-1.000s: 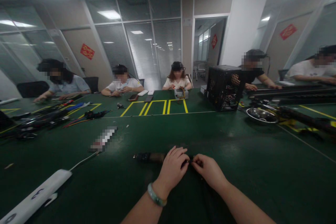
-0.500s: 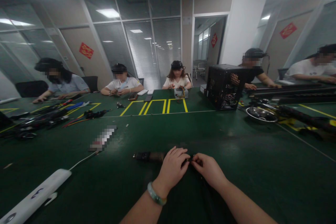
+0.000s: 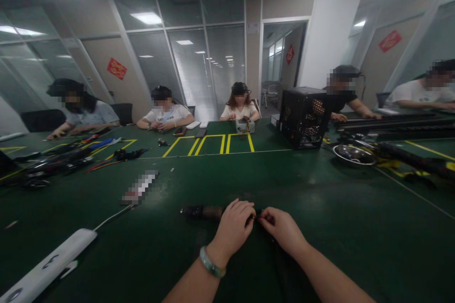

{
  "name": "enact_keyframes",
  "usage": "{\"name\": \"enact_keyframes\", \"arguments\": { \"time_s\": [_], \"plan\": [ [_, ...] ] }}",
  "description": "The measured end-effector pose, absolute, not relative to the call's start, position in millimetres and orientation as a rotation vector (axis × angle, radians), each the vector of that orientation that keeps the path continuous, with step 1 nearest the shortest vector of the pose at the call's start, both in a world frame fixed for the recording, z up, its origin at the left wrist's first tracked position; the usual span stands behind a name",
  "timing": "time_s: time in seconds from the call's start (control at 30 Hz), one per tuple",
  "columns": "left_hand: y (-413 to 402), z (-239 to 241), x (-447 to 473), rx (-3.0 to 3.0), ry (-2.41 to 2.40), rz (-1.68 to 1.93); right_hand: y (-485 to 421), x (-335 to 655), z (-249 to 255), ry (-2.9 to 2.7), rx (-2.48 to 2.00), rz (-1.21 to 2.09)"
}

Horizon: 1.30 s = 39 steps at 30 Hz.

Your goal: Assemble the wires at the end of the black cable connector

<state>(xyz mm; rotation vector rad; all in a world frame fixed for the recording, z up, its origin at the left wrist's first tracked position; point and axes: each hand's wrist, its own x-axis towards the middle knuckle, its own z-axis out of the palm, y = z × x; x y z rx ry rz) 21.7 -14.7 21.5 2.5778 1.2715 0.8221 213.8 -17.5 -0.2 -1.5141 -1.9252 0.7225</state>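
Note:
A dark tube-shaped piece (image 3: 211, 212) with a black collar and a small shiny tip at its left end lies across the green table in front of me. My left hand (image 3: 235, 221), a jade-coloured bangle at its wrist, is wrapped over the tube's right part, fingers bent. Close against it, my right hand (image 3: 280, 226) pinches thumb and fingertips at the dark right end. What sits in that pinch is too small and dark to make out. A long dark shape (image 3: 282, 265) runs from below the hands toward me, barely distinct from the table.
At left lie a white power strip (image 3: 53, 262) with a cord and a pile of dark parts and cables (image 3: 60, 161). Across the table stand a black computer case (image 3: 302, 116) and a metal bowl (image 3: 354, 155). Several people sit around the far side, their hands at the table.
My left fingers have shifted very slightly at the tube's end. My right hand keeps its pinch in nearly the same place, and the tube stays where it was.

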Motion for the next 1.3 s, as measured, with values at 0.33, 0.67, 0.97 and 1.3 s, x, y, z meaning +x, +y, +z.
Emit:
{"name": "enact_keyframes", "arguments": {
  "time_s": [0.33, 0.67, 0.97, 1.3],
  "plan": [
    [-15.6, 21.1, 21.7, 2.591, 1.274, 0.812, -19.9, 214.0, 2.4, -1.917, -1.520, 0.753],
    [-17.9, 25.1, 21.1, 2.541, 1.257, 0.815, -18.2, 213.5, -1.6, -1.917, -1.534, 0.783],
    [-15.4, 23.2, 21.3, 2.555, 1.266, 0.805, -18.6, 213.0, 1.2, -1.916, -1.560, 0.749],
    [-16.6, 24.1, 20.2, 2.533, 1.266, 0.805, -18.5, 212.3, 0.1, -1.908, -1.542, 0.772]
  ]
}}
